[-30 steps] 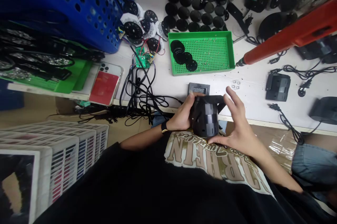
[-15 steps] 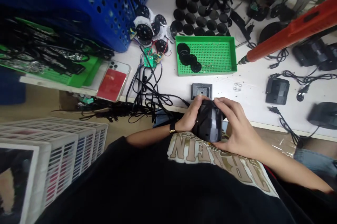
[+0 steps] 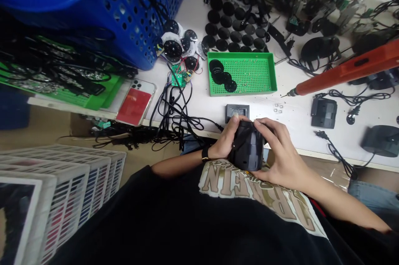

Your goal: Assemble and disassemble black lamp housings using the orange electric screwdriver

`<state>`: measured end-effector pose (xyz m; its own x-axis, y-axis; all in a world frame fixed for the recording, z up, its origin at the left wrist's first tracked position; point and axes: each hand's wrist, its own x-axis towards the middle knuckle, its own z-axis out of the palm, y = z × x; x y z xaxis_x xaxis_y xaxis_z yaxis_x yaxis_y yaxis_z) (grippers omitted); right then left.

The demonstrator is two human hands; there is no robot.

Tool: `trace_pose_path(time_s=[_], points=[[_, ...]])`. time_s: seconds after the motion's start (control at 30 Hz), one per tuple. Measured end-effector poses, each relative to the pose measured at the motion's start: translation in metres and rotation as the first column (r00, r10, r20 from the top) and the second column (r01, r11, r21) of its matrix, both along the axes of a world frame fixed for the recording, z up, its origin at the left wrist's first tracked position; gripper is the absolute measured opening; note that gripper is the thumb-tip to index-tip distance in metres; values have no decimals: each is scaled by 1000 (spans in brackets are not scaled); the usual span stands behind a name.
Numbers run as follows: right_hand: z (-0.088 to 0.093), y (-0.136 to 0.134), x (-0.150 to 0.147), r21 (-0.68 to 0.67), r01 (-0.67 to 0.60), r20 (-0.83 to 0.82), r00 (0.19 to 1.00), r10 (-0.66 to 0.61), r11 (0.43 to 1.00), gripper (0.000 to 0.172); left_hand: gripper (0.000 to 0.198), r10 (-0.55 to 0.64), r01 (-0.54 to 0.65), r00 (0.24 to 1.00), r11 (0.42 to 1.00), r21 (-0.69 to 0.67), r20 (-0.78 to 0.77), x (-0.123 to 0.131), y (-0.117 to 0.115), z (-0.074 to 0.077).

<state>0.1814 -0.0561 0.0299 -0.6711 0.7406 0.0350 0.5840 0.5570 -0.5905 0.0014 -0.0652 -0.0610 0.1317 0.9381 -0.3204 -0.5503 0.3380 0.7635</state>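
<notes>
Close to my shirt, at the table's front edge, I hold a rounded black plastic housing (image 3: 247, 148) in both hands. My left hand (image 3: 225, 138) is closed around its left side, thumb near the top. The fingers of my right hand (image 3: 282, 155) rest on the top right, and its thumb is at the bottom. A small dark square block with a recess (image 3: 237, 110) sits on the table just beyond my left fingertips. Farther back lies a green perforated tray (image 3: 257, 72) with black discs (image 3: 218, 72) and small screws in it.
An orange electric screwdriver (image 3: 346, 69) reaches in from the right. Several small metal pieces (image 3: 278, 108) lie beneath its tip. Black cables (image 3: 174, 111), a red-backed phone (image 3: 134, 105) and a blue basket (image 3: 131, 20) are at left. Another black housing (image 3: 324, 112) stands at right.
The view has shifted slightly, so the table things appear a little lower. Both hands keep nearly the same grip on the black plastic housing.
</notes>
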Motion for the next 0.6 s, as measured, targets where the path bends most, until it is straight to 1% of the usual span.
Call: trace_pose_path(time_s=[0.1,0.17,0.23,0.33,0.47,0.6], points=[[1,-2,1,-32,-11,3,1000,11,999,112,51,23,-23,999,1000,5,-24,0,1,1],[1,-4,1,-29,-4,1,1000,4,1000,113,47,33,-33,999,999,-21,9,0,1,2],[1,-7,2,4,7,-4,1000,-7,1000,114,44,40,-38,998,998,-47,50,1,0,4],[1,-8,2,40,-9,3,1000,9,999,113,45,41,-39,998,998,-50,50,2,-2,7],[4,-5,2,35,-59,41,998,57,998,114,50,39,-37,999,996,-84,31,2,0,10],[5,-4,-1,38,-35,41,999,33,999,113,49,64,-62,998,993,-105,12,1,1,10]])
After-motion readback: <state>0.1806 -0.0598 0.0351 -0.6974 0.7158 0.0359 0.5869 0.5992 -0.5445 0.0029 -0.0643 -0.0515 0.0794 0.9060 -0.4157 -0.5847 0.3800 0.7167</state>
